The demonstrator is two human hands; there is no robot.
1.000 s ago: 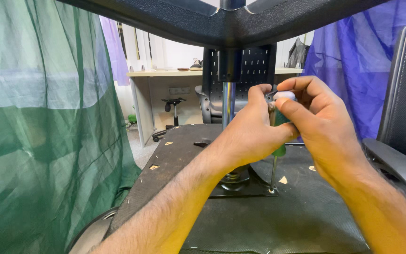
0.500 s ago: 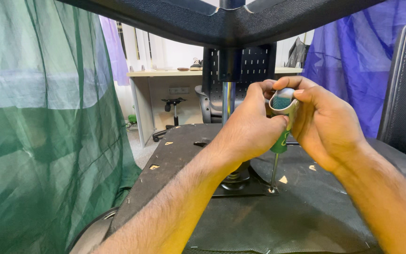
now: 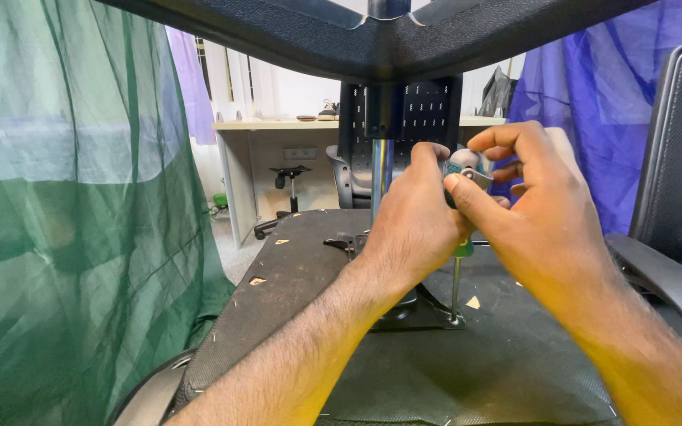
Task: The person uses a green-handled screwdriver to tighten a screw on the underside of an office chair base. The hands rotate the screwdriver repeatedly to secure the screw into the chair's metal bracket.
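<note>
Gripping upright screwdriver (image 3: 457, 272), left hand (image 3: 414, 229) wrapped round handle, right hand (image 3: 542, 217) fingertips pinching its cap

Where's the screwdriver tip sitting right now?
In the head view, right of centre: the screwdriver stands upright, gripped by both hands, its tip on the black metal plate beside the chrome column.

An office-like workroom: a pale table (image 3: 357, 125) stands by the far wall with a black stool (image 3: 287, 177) beneath, office chairs (image 3: 672, 197) around, and green (image 3: 65, 237) and blue (image 3: 593, 118) sheets hanging at the sides.
</note>
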